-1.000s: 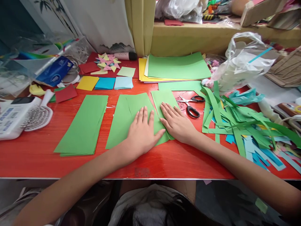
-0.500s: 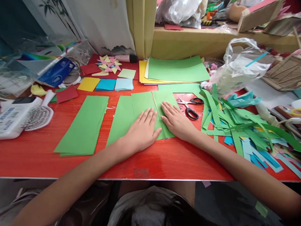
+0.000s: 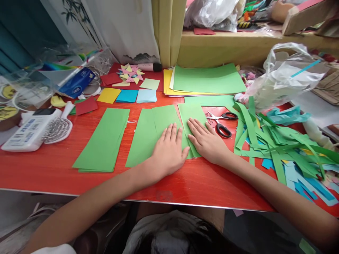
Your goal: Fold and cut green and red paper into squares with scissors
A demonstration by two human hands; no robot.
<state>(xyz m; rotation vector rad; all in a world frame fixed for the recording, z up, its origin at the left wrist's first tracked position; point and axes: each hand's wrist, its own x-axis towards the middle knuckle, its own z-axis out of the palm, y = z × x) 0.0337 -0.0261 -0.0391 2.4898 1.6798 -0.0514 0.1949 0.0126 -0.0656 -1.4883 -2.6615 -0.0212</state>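
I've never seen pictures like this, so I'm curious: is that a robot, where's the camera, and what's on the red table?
It isn't a robot! You see a person's bare left hand and right hand. The camera is worn on the person's head, looking forward and down. Both hands lie flat on green paper, gripping nothing. Also on the red table are scissors, green paper strips and a hairbrush.

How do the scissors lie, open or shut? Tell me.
Open: the scissors beside the right hand have handles spread apart and blades parted.
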